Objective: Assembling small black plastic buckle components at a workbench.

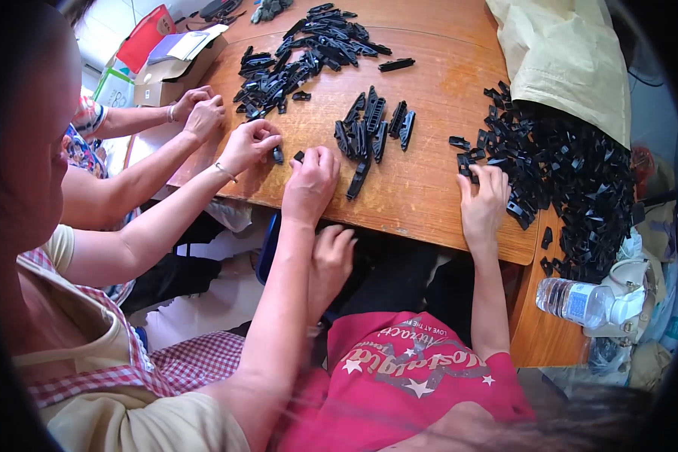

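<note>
My right hand reaches to the left edge of a heap of small black plastic parts. Its thumb and forefinger close around a small part there. Low at the table's front edge, my left hand is curled, partly behind a co-worker's forearm; whatever its fingers hold is hidden. Ahead of me on the wood lies a group of long black plastic pieces, one of them pointing toward me. The co-worker's right hand pinches a small black part, and their left hand holds another dark piece.
A larger pile of long black pieces covers the far left of the wooden table. A cream sack opens onto the heap at right. Near it lie a clear bottle and a white bag. Another person's hands rest farther left.
</note>
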A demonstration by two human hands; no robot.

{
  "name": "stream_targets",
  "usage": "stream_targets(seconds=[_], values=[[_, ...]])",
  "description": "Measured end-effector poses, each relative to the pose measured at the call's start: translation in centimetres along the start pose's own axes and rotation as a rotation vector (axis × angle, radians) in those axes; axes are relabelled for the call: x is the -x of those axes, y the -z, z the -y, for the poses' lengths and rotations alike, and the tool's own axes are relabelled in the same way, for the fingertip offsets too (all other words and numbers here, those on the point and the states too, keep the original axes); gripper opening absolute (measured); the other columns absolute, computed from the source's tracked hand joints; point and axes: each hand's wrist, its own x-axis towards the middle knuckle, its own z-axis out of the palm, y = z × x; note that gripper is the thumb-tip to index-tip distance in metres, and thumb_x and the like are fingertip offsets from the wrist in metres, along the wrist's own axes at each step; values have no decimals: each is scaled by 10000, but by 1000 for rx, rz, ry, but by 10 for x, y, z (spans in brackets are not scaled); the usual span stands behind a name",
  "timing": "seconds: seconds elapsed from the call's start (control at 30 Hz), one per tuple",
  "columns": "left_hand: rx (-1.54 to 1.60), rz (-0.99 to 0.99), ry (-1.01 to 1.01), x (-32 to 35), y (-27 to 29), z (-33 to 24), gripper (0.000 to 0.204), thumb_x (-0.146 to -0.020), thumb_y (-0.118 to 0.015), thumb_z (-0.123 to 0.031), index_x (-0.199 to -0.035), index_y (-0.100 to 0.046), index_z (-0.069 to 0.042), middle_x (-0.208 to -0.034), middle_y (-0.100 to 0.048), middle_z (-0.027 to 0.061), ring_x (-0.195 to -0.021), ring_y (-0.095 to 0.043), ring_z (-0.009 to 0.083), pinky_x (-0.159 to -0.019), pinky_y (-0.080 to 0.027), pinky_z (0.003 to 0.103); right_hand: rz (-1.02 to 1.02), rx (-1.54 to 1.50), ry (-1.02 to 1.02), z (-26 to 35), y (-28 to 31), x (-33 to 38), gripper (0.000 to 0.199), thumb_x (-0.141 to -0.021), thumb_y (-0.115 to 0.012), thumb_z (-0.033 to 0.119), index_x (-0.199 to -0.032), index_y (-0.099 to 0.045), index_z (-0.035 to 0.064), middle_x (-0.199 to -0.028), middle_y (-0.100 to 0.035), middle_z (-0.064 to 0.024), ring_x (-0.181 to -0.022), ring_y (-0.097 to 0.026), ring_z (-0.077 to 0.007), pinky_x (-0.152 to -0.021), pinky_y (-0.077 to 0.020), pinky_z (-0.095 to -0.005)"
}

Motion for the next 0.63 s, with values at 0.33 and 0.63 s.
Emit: stream_targets(seconds=[0.33,0.63], values=[[1115,-174,493,14,52,-87,317,-870,-621,-134,-1171,-561,-57,-879,-554,171,-726,-619,360,-598,-504,424,253,-516,-217,19,5,3,229,-768,-668,-51,-989,-615,-23,-868,-566,-122,-746,-605,-240,-673,-487,-329],[1260,-291,44,0,39,-71,420,-735,-669,-40,-1151,-617,-73,-1186,-522,173,-1045,-529,338,-872,-465,398,336,-353,-256,-7,25,46,236,-772,-720,42,-998,-661,7,-966,-619,-128,-1014,-583,-248,-924,-428,-351]])
